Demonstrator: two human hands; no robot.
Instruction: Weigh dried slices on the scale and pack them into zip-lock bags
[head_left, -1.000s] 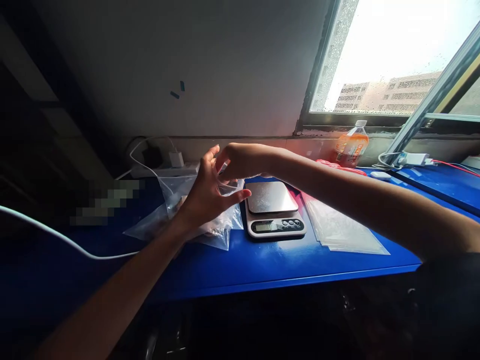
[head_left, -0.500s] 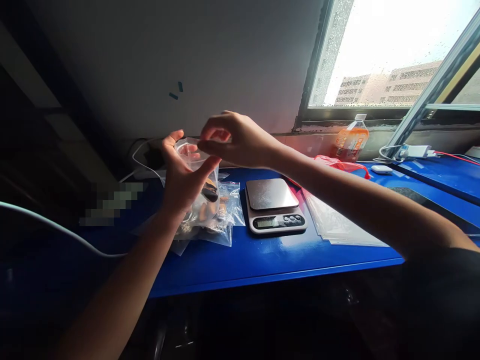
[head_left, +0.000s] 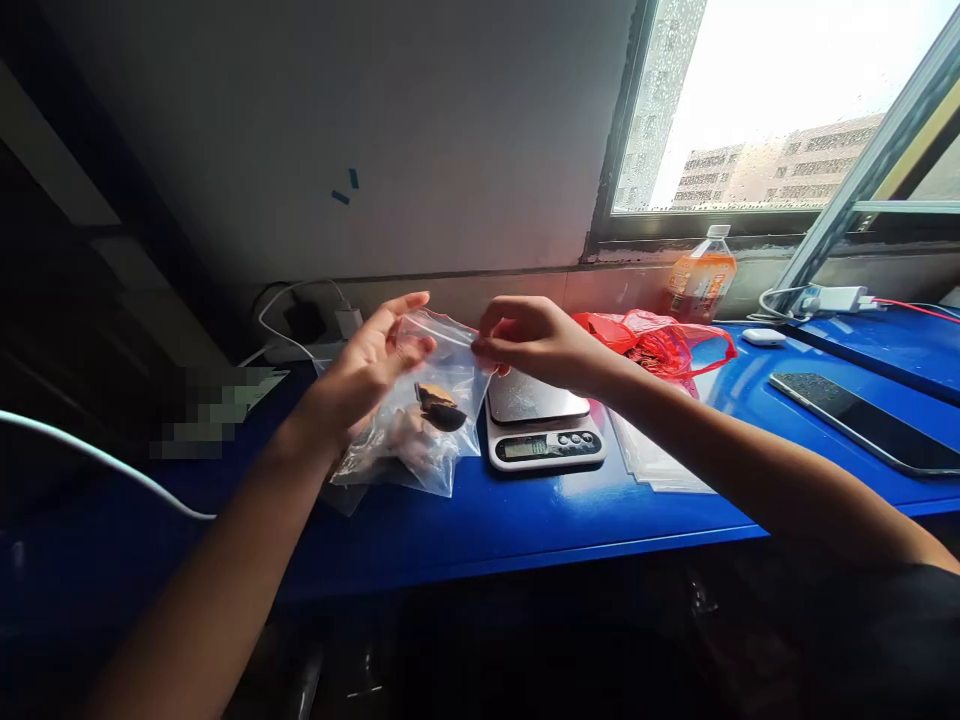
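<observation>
Clear, thin plastic zip bag (head_left: 466, 372): at 10 o'clock from the white plastic scale with the steel plate (head_left: 547, 444), taking 12 as away from the wearer. Hangs from both hands, mouth uppermost.
Bag contents: a dark brown and tan, curved, hard-looking piece (head_left: 442, 412), seen through the film.
Left hand (head_left: 390, 345): thumb and fingers closed about the mouth's 9 o'clock end.
Right hand (head_left: 504, 342): fingertips pinched narrow on the mouth's 3 o'clock end.
Step at the bag mouth: judged to be pressing the zip strip together, working along it; whether the strip is joined cannot be told.
Next move on the strip: calls, in my judgement, for a firm pinch drawn end to end, with the left hand keeping the film taut and the piece low, away from the strip.
Clear plastic bags with pale brown contents (head_left: 420, 465): at 9 o'clock from the scale, on the glossy blue table (head_left: 555, 515). Contact with the held bag's base cannot be told.
Scale display: lit digits resemble zeros; too small to confirm.
Flat stack of clear plastic bags (head_left: 664, 468): at 4 o'clock, just beside the scale.
Crumpled red plastic bag (head_left: 667, 345): at 2 o'clock.
</observation>
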